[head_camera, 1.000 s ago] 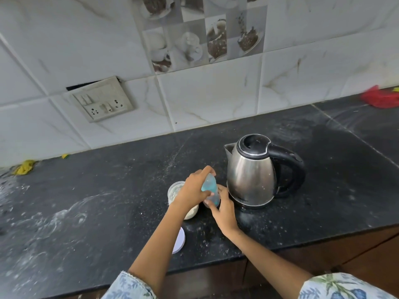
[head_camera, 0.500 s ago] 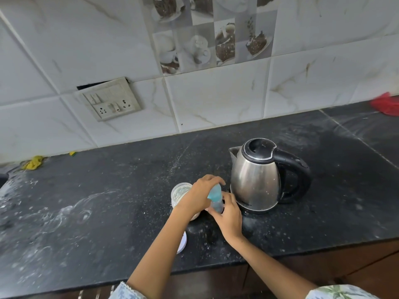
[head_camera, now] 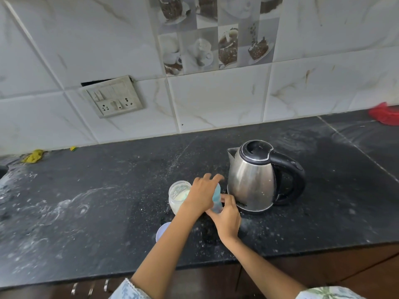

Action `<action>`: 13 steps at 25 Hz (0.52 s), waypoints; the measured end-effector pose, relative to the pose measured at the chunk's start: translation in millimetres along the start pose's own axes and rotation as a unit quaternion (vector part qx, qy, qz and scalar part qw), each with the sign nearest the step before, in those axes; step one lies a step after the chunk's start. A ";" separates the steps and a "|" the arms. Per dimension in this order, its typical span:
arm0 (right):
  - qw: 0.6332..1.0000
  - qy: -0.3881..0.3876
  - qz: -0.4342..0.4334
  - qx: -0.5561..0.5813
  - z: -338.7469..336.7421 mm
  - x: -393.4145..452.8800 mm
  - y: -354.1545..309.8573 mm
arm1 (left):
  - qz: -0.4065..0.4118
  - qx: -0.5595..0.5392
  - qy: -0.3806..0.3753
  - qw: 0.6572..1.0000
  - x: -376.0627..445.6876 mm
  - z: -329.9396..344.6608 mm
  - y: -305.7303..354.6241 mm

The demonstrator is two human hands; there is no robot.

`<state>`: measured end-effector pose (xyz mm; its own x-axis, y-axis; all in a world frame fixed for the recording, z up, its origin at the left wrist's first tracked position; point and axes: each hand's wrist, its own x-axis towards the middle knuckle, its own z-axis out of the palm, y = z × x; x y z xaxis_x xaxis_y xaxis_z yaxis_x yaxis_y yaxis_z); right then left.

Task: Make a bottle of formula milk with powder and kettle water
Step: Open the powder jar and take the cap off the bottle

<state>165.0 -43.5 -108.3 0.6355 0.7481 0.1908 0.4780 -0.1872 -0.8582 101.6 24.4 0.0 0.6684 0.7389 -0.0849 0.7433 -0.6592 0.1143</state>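
Fingers (head_camera: pixel 212 179) of the left hand (head_camera: pixel 201 195) are curling over the top of the blue bottle (head_camera: pixel 216 199), and they are holding it from above. The right hand (head_camera: pixel 226 214) is wrapping its fingers around the low part of the same bottle. It looks like one hand is keeping the bottle from moving while the other is working on the top, maybe turning the cap. The hands are hiding most of the bottle, so it is hard to tell if the cap is on or off.

The bottle is standing on the dark worktop (head_camera: pixel 108 201), right in front of the person, so both hands are reaching it with ease. It is sitting between two things it needs. Just to its left is the open powder jar (head_camera: pixel 179 196), with pale powder showing inside. Its round lid (head_camera: pixel 162 231) is lying flat on the worktop, partly under the left arm, so the jar is staying open for scooping. Just to the right of the bottle is the shiny kettle (head_camera: pixel 254 180). Its black handle is pointing away to the right, which is handy for the right hand to grab. Its lid is down.

White powder is dusting the worktop in many spots. A wall socket (head_camera: pixel 113 99) is sitting on the tiles behind.
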 end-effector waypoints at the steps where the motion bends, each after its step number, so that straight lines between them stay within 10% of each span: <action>1: 1.000 0.000 0.001 -0.002 -0.5 -0.4 -0.4 | 0.028 0.002 -0.012 1.000 -1.5 -1.9 -2.1; 13: 0.999 -0.035 -0.028 -0.024 -18.4 -7.9 4.7 | 0.023 -0.188 0.267 0.945 -81.4 10.0 8.2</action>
<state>173.3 -62.0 -105.1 0.5640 0.8006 0.2025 0.5415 -0.1733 -0.8227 53.6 -42.6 -2.0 0.5157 0.7420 0.4283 0.5841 -0.6702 0.4578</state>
